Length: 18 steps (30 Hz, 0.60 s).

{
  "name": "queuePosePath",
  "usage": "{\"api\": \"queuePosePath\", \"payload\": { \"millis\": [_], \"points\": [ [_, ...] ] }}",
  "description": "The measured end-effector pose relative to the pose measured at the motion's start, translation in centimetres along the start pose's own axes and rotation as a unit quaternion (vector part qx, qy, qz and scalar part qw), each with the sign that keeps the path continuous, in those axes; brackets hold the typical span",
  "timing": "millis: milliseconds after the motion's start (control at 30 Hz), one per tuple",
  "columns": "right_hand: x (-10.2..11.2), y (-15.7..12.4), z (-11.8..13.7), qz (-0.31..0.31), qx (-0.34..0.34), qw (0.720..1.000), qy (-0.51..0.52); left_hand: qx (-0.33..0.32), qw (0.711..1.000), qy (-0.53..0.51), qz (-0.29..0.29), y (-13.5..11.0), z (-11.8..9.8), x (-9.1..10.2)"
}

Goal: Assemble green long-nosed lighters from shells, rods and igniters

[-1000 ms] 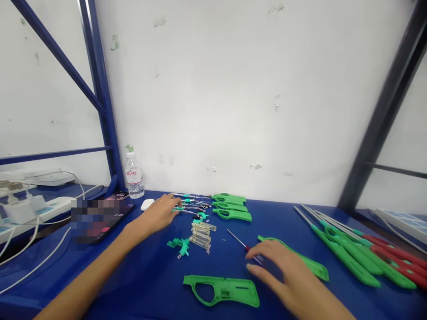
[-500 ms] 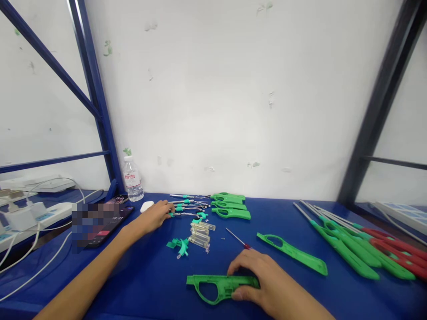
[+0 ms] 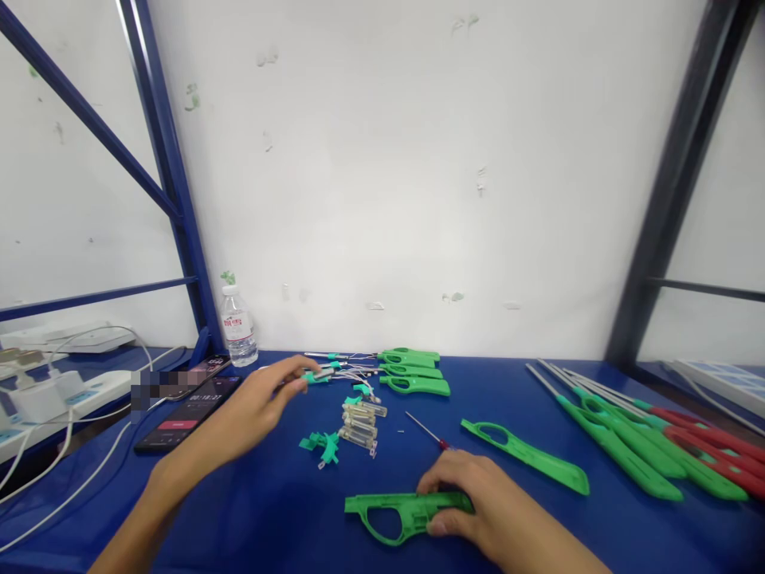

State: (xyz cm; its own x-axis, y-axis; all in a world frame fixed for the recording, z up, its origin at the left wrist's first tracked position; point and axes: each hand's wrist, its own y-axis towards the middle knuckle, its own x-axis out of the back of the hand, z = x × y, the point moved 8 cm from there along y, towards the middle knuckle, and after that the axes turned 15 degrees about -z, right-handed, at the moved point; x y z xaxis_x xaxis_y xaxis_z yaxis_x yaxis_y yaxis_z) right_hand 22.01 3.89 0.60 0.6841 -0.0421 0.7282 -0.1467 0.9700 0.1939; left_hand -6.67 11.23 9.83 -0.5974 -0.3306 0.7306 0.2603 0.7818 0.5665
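My right hand (image 3: 472, 502) is closed around the grip end of a green lighter shell half (image 3: 412, 514), whose open inner side faces up near the table's front. My left hand (image 3: 263, 406) pinches a metal lighter tube with a teal collar and thin wires (image 3: 316, 377); its near end is hidden by my fingers. More wired tubes (image 3: 326, 356) lie behind it. Several clear fuel tanks (image 3: 360, 426) are grouped in the middle, with small teal triggers (image 3: 323, 446) beside them. A screwdriver with a red handle (image 3: 442, 443) lies just beyond my right hand.
Another green shell half (image 3: 526, 454) lies to the right, and several green shells (image 3: 412, 371) are at the back. Assembled green lighters (image 3: 627, 446) and red ones (image 3: 711, 446) are at far right. Phones (image 3: 185, 418), a water bottle (image 3: 239, 327) and a power strip (image 3: 89, 395) stand left.
My left hand has drawn one wired tube up and slightly toward me from the group at the back. My right hand and its shell half have shifted slightly to the right.
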Motion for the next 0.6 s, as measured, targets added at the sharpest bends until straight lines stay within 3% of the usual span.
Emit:
{"api": "queuePosePath", "payload": {
  "millis": [100, 167, 367, 600],
  "points": [
    [-0.1, -0.1, -0.4, -0.002, 0.002, 1.0, 0.002, 0.007, 0.999, -0.038, 0.016, -2.4, -3.4, -0.2],
    [-0.1, 0.0, -0.6, 0.0, 0.003, 1.0, 0.005, 0.035, 0.996, -0.07, 0.034, -3.8, -4.5, -0.9],
    [-0.4, 0.4, -0.9, 0.015, 0.008, 1.0, 0.015, 0.058, 0.989, -0.084, 0.105, -6.0, -4.4, -3.5],
    [-0.5, 0.4, -0.7, 0.022, 0.012, 0.999, 0.025, 0.065, 0.982, -0.096, 0.146, -6.8, -3.8, -4.5]
  ]
}}
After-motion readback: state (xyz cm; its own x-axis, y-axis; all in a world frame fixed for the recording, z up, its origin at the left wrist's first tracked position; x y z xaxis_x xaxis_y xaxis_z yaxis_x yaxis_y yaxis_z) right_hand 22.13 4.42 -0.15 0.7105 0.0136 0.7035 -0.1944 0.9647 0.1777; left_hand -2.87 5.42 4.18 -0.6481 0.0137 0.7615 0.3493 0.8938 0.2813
